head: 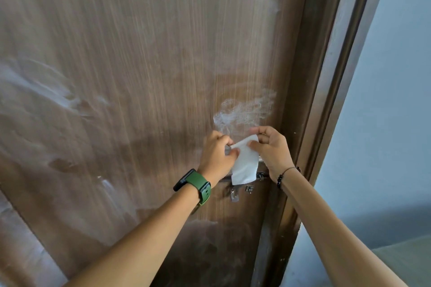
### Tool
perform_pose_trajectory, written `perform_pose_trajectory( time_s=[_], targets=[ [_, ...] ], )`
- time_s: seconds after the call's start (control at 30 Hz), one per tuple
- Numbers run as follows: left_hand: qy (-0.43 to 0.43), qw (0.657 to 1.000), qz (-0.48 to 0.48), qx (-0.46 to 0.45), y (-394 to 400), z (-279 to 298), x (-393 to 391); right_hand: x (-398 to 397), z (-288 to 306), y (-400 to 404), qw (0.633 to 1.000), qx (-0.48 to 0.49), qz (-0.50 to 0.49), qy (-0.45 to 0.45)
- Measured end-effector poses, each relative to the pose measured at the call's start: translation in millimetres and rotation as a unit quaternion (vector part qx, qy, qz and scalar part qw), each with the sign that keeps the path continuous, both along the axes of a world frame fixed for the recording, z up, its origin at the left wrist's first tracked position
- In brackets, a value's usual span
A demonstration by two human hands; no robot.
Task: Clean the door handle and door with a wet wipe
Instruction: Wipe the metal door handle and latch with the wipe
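Observation:
A brown wooden door (144, 77) fills the view, streaked with pale dust and a whitish smear just above my hands. A white wet wipe (245, 165) hangs in front of the door, pinched at its top edge by both hands. My left hand (217, 154), with a green watch on the wrist, grips its left corner. My right hand (270, 149), with a dark bead bracelet, grips the right corner. The metal door latch and bolt (235, 193) sits just below the wipe, partly hidden behind it.
The dark door frame (326, 100) runs along the door's right edge. A pale blue-white wall (391, 100) lies to the right of the frame, and a greenish surface (408, 256) shows at the lower right corner.

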State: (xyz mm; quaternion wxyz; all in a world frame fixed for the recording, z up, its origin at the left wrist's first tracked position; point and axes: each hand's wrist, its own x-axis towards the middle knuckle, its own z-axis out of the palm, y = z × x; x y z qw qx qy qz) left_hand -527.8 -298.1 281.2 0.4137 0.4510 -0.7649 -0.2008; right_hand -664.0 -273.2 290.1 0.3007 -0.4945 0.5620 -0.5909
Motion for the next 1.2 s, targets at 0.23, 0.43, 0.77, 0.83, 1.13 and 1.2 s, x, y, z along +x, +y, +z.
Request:
perform_pose_trajectory(
  time_s=[0.23,0.43,0.77,0.83,1.13,1.2],
  targets=[
    [0.066,0.990,-0.032,0.121,-7,-9,-33,-11,-27,10,0.947,-0.148,-0.212,0.189],
    [0.080,0.968,-0.107,0.212,-18,-23,-61,-20,-66,13,0.903,-0.121,-0.189,0.368],
    [0.059,0.993,-0.056,0.086,-51,-30,-68,-46,-69,-15,0.864,-0.057,-0.211,0.453],
    [0.013,0.999,-0.041,0.018,-56,-33,-67,-47,-69,-23,0.843,0.006,-0.199,0.500],
    [-0.116,0.991,-0.069,-0.001,-55,-53,-65,-29,-82,-20,0.819,0.059,-0.154,0.550],
    [-0.126,0.990,-0.066,-0.003,-55,-52,-65,-30,-76,-28,0.808,0.075,-0.136,0.568]
  ],
)
